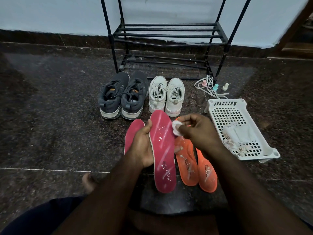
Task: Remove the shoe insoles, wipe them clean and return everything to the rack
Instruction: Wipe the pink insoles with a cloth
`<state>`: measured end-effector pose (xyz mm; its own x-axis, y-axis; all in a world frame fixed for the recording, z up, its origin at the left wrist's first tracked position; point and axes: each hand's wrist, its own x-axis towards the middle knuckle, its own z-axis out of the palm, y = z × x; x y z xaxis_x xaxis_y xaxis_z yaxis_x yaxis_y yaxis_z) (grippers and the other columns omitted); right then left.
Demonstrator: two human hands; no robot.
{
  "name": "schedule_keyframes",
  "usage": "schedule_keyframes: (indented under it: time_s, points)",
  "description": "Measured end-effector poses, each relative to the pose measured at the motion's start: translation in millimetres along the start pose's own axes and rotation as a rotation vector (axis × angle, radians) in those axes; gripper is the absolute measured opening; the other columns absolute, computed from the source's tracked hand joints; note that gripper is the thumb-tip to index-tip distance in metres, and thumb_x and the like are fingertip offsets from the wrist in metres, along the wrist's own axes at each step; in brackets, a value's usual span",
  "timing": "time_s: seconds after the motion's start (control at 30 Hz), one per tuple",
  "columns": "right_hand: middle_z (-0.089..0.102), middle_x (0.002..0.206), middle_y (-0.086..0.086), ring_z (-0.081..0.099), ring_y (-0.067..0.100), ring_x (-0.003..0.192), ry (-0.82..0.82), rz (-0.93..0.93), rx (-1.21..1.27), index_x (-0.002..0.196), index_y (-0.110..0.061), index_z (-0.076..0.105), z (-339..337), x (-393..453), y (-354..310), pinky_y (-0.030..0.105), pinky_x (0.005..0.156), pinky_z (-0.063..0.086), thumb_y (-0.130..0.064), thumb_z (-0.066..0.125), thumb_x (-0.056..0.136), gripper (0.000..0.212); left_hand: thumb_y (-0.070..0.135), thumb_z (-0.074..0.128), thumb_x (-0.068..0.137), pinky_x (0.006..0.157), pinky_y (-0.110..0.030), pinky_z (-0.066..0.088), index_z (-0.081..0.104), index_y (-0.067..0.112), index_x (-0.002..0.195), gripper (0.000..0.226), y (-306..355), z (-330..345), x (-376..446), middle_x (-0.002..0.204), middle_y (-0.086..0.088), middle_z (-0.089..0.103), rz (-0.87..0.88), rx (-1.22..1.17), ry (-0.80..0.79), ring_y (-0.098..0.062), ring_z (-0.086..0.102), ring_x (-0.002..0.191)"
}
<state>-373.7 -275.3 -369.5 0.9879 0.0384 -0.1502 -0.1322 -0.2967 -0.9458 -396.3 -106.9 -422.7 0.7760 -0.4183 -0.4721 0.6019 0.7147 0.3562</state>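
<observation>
Left hand (pixel 144 146) grips a white-flecked pink foam insole (pixel 163 150); right hand (pixel 194 131) pinches a white cotton pad (pixel 176 128).
Print on 2 orange insoles (pixel 196 165) is unreadable.

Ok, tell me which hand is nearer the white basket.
Right. The right hand, pinching a white pad, hovers just left of the white basket; the left hand grips the pink insole farther away.

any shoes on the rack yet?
No: the rack shelves are bare, and the grey pair and white pair stand on the floor in front of it.
</observation>
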Motion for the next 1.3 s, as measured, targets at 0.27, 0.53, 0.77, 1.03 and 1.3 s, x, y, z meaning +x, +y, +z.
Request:
schedule_keyframes:
  time_s: [0.27, 0.53, 0.77, 1.03, 1.3]
  points:
    - [0.065, 0.100, 0.005, 0.059, 0.018, 0.095, 0.186, -0.575, -0.637, 0.105, -0.008, 0.075, 14.3, 13.7, -6.0, 0.027, 0.089, 0.045, -0.001, 0.062, 0.085, 0.025, 0.057, 0.045, 0.096, 0.094, -0.060, 0.046, 0.075, 0.010, 0.112, 0.058, -13.2, 13.0, -0.9, 0.108, -0.015, 0.071, -0.070, 0.093, -0.012, -0.034, 0.066, 0.098]
    - [0.073, 0.097, 0.004, 0.066, 0.020, 0.092, 0.066, -0.446, -0.656, 0.099, -0.016, 0.077, 20.2, -2.6, -9.1, 0.030, 0.086, 0.050, -0.007, 0.062, 0.083, 0.023, 0.058, 0.046, 0.093, 0.090, -0.049, 0.047, 0.078, 0.013, 0.104, 0.057, -11.0, 16.3, -2.9, 0.104, -0.011, 0.070, -0.062, 0.111, 0.000, -0.029, 0.065, 0.096]
    - [0.073, 0.098, 0.006, 0.065, 0.020, 0.092, 0.149, -0.423, -0.650, 0.100, -0.011, 0.075, 14.1, 1.2, -14.6, 0.029, 0.085, 0.049, -0.007, 0.062, 0.086, 0.019, 0.058, 0.044, 0.096, 0.089, -0.051, 0.048, 0.075, 0.011, 0.109, 0.057, -12.5, 22.5, -7.3, 0.103, -0.012, 0.069, -0.045, 0.131, 0.001, -0.030, 0.064, 0.095]
    - [0.067, 0.088, 0.006, 0.061, 0.020, 0.083, 0.275, -0.471, -0.628, 0.090, -0.011, 0.074, 8.1, 6.4, -8.3, 0.027, 0.075, 0.041, -0.005, 0.065, 0.082, 0.014, 0.058, 0.045, 0.096, 0.087, -0.053, 0.051, 0.074, 0.010, 0.113, 0.059, -10.7, 21.4, -8.5, 0.106, -0.012, 0.072, -0.051, 0.149, 0.007, -0.030, 0.067, 0.097]
    - [0.066, 0.079, 0.004, 0.060, 0.025, 0.077, 0.093, -0.596, -0.682, 0.079, -0.010, 0.074, 23.5, -1.2, -3.3, 0.037, 0.074, 0.049, -0.001, 0.060, 0.071, 0.018, 0.058, 0.041, 0.098, 0.088, -0.045, 0.046, 0.074, 0.012, 0.109, 0.058, -9.7, 24.2, -7.9, 0.101, -0.012, 0.069, -0.023, 0.114, -0.009, -0.029, 0.062, 0.094]
